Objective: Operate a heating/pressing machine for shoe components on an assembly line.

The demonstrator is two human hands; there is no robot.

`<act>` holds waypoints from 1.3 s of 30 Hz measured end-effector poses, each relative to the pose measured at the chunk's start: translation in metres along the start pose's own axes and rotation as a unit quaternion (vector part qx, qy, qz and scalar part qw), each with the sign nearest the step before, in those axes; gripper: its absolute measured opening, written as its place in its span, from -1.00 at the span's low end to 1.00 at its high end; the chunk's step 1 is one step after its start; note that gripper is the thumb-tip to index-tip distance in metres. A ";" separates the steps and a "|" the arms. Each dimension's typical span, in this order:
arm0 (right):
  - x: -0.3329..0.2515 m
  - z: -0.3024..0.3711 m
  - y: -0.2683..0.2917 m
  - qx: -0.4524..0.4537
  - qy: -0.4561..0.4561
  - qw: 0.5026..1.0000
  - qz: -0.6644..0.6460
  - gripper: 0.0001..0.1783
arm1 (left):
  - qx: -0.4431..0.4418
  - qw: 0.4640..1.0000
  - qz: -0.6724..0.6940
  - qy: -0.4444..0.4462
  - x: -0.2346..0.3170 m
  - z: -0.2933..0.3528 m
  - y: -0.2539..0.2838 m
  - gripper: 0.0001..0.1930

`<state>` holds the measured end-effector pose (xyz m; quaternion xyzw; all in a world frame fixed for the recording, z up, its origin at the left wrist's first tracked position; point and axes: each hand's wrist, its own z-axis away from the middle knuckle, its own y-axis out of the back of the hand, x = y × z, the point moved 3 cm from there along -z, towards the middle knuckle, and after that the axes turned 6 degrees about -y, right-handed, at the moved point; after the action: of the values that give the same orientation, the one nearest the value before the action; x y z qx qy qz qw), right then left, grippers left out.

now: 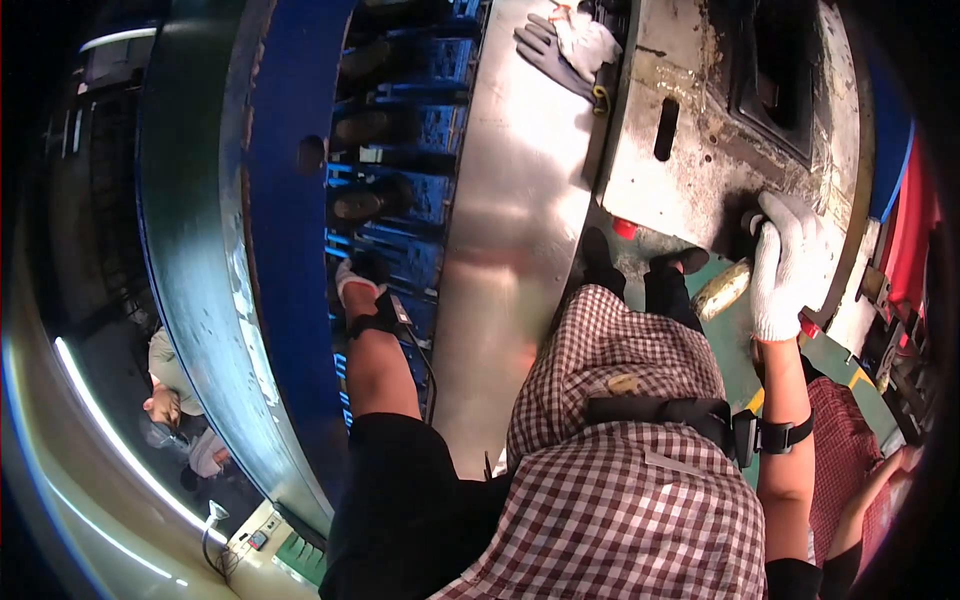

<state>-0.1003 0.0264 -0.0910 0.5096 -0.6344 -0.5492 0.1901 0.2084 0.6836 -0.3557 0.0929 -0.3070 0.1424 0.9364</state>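
My left hand (356, 282), in a white glove, reaches into a row of blue slotted holders (428, 200). Its fingers meet a dark shape (372, 265) there and are mostly lost in shadow. Rounded dark, shoe-like pieces (368, 198) sit in the neighbouring holders. Over the near edge of a worn metal machine block (680, 150), my right hand (790, 260), also in a white glove, bends its fingers together around something dark at the thumb side. What that thing is cannot be made out. Just left of this hand hangs a pale, worn rounded piece (722, 290).
A bare metal ledge (500, 250) runs between holders and block. Grey and white gloves (560, 50) lie at its far end. A thick blue beam (285, 200) borders the holders on the left. One person (180, 390) is beyond it; another person's arm (870, 500) shows at right.
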 end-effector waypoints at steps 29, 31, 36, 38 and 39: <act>0.022 -0.096 0.030 -0.046 -0.261 0.851 -0.453 0.05 | -0.516 0.663 -0.211 -0.501 0.019 0.505 -0.401 -0.22; 0.044 -0.124 0.021 -0.011 -0.315 0.908 -0.277 0.05 | -0.501 0.622 -0.134 -0.586 0.053 0.542 -0.415 -0.26; 0.064 -0.167 -0.005 -0.031 -0.290 0.956 -0.021 -0.08 | -0.470 0.493 -0.046 -0.731 0.107 0.612 -0.465 -0.38; 0.062 -0.165 -0.015 -0.073 -0.260 0.962 0.028 -0.09 | -0.416 0.409 -0.063 -0.810 0.116 0.637 -0.493 -0.53; 0.061 -0.163 -0.017 -0.041 -0.252 0.966 0.035 -0.09 | -0.422 0.402 -0.100 -0.807 0.115 0.647 -0.507 -0.53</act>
<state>0.0126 -0.1059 -0.0724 0.3239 -0.6561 -0.6786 0.0641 0.1055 0.0611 0.1834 -0.2121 -0.9296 -0.2405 0.1820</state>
